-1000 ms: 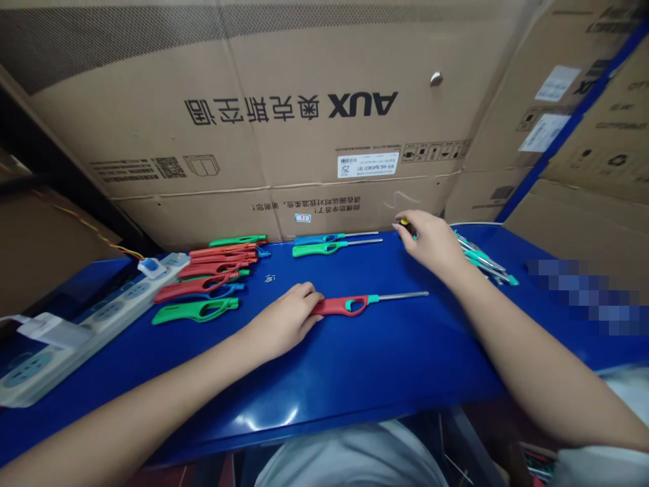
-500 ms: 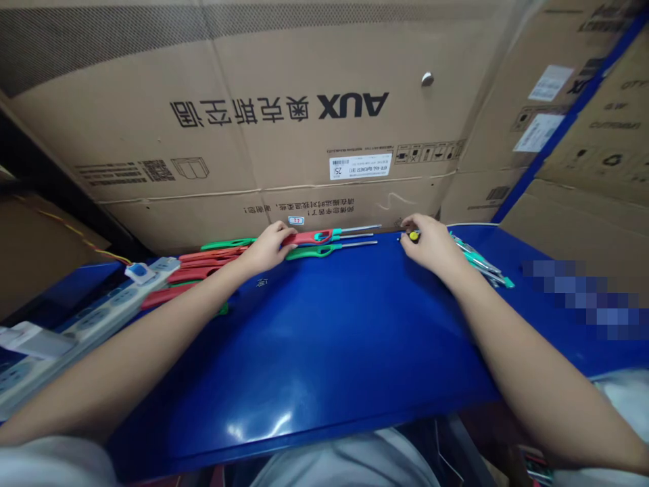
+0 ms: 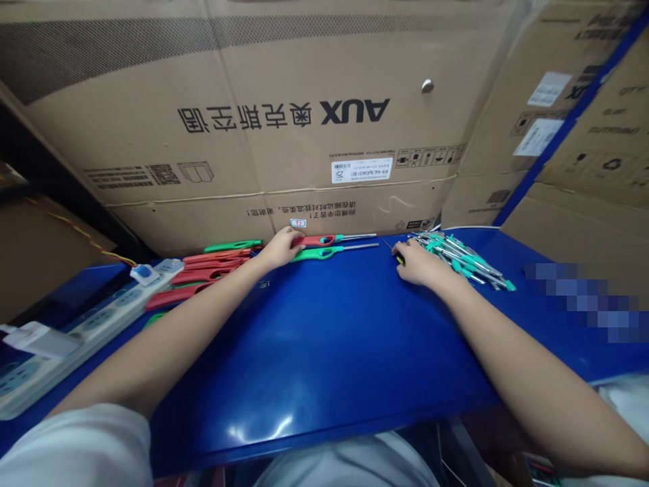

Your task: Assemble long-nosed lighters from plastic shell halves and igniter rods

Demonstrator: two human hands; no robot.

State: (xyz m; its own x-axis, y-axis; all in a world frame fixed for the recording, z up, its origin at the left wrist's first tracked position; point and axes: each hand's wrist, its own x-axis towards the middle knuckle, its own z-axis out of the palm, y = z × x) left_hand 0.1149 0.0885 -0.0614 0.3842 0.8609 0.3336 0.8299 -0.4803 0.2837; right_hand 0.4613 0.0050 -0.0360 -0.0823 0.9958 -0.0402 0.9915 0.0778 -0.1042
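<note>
A red long-nosed gas lighter [image 3: 318,240] with a metal nozzle lies by the cardboard, and the fingers of my left hand [image 3: 282,249] are closed on its handle end. Just in front of it is a green lighter [image 3: 318,253], its nozzle also pointing right. My right hand [image 3: 420,262] is closed around a small screwdriver [image 3: 400,258] with a yellow and black handle; its thin shaft points left toward the nozzle tips. Behind that hand lies a pile of metal nozzles with teal ends [image 3: 469,260]. Several red lighter handles [image 3: 203,274] lie left of my left hand.
A white power strip [image 3: 109,314] with plugs runs along the left side of the blue table [image 3: 324,352]. A large cardboard panel [image 3: 284,162] stands along the back, with a small label [image 3: 298,223] low on it. More cardboard [image 3: 583,230] stands at the right.
My left hand has lowered the red lighter to lie behind the green one. My right hand has moved slightly left and down, with the screwdriver shaft now showing, and more of the nozzle pile is visible.
</note>
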